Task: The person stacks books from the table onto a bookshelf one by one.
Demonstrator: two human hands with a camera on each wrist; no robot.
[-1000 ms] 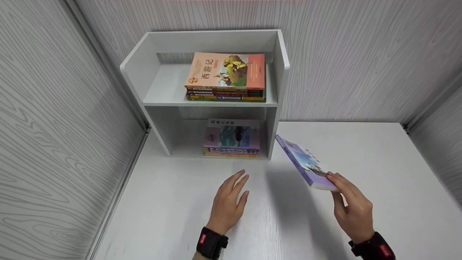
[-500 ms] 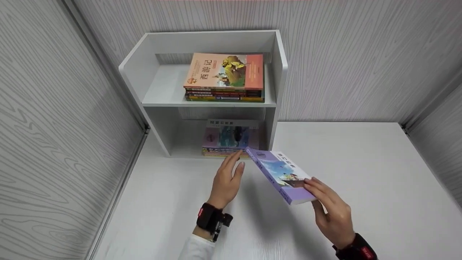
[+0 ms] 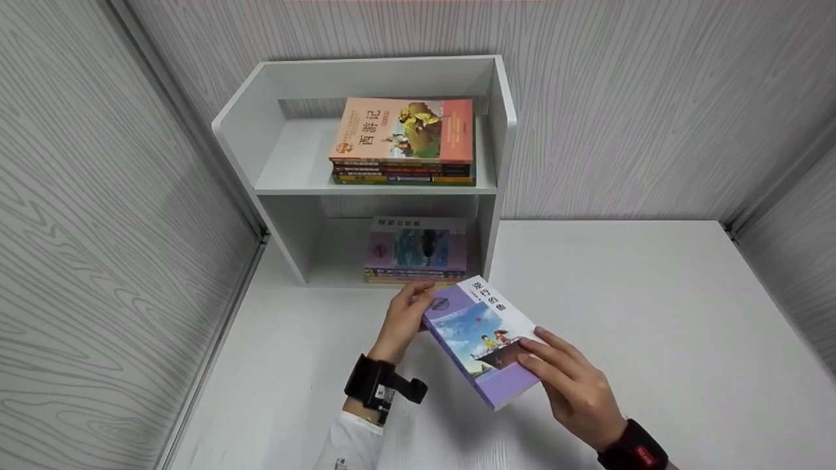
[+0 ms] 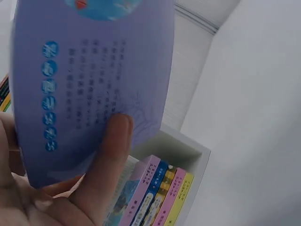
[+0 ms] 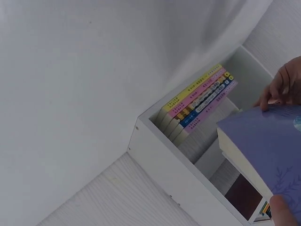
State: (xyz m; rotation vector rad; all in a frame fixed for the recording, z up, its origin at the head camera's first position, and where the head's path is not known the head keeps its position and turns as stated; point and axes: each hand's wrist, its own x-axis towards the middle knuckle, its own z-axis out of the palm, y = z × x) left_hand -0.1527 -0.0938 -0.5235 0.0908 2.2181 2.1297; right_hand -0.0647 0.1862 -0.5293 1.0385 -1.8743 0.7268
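Observation:
A purple paperback book (image 3: 483,339) with a blue picture and a white band on its cover is tilted above the table, in front of the shelf. My left hand (image 3: 401,320) pinches its far left corner; in the left wrist view the thumb presses on the printed back cover (image 4: 94,89). At the near right corner my right hand (image 3: 581,385) grips the same book, fingers on the front cover and thumb beneath. Both hands hold it at once. The right wrist view shows part of the purple back cover (image 5: 268,136) and the white page edges.
A white two-tier shelf (image 3: 379,191) stands against the wall. Its upper tier bears a stack of books with an orange cover (image 3: 392,130) on top. Several thinner books (image 3: 418,248) lie stacked in the lower tier. White table (image 3: 627,287) extends to the right.
My right hand has brought the book leftward and nearer, turning its cover upward. The left hand, free before, has moved to the book and taken hold of its left corner.

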